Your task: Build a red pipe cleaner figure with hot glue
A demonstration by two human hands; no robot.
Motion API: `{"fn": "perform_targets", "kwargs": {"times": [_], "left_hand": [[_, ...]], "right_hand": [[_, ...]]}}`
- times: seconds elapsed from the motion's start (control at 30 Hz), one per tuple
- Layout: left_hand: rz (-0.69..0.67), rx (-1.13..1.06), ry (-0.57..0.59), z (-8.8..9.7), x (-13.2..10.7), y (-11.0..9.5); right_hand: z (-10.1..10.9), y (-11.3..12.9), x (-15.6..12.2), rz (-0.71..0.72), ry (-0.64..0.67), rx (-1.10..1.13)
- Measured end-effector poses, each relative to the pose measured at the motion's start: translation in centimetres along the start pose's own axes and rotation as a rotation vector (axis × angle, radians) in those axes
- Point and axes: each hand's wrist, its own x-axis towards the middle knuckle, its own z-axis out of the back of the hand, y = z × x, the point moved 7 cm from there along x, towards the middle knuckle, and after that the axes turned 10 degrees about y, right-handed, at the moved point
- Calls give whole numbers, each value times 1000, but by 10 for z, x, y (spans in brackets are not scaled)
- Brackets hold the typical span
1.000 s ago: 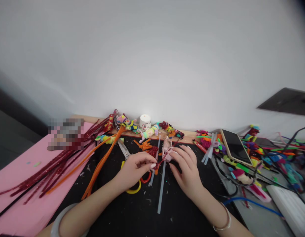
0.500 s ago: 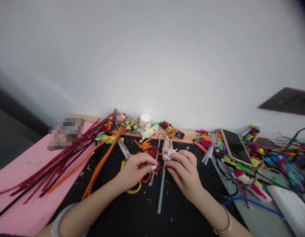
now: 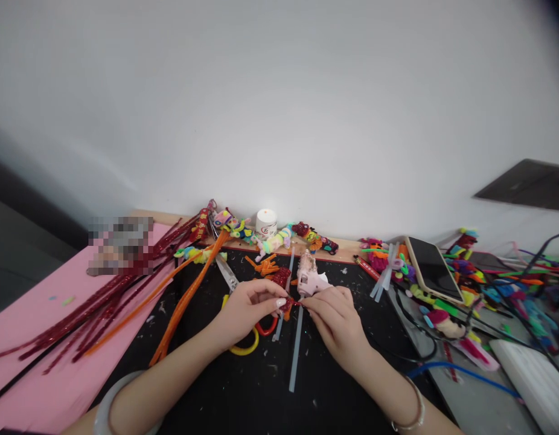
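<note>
Fingertips closed, my left hand (image 3: 247, 311) pinches a small twisted piece of red tinsel pipe cleaner (image 3: 290, 303). My right hand (image 3: 337, 320) grips the thin end of the same piece between thumb and fingers, just to the right. Directly behind the fingers lies a pale pink glue gun (image 3: 309, 281), with a long translucent glue stick (image 3: 296, 356) running toward me below it. A red glittery bundle (image 3: 281, 277) rests beyond my left fingertips. Scissors (image 3: 227, 274) with yellow and red handles lie partly under my left hand.
Cut orange pipe cleaner bits (image 3: 265, 264) lie on the black mat (image 3: 261, 393). Long red tinsel stems (image 3: 111, 290) and orange stems (image 3: 184, 308) spread at left. A white jar (image 3: 267, 223) stands by the wall. At right are a phone (image 3: 433, 269), colourful pipe cleaners and a white keyboard (image 3: 530, 380).
My right fingers have bunched closer together and the hand has shifted slightly. The red piece between both hands has moved up a little. Everything around stays put.
</note>
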Motion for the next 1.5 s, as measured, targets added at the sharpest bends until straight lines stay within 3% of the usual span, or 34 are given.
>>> {"fn": "perform_targets", "kwargs": {"times": [0.4, 0.93, 1.5], "left_hand": [[54, -106, -26, 1, 0, 8], [-26, -61, -51, -3, -1, 2], [-91, 84, -229, -11, -18, -6]], "right_hand": [[-14, 4, -5, -15, 43, 189], [-19, 11, -4, -47, 63, 220], [-21, 10, -8, -169, -21, 381]]}}
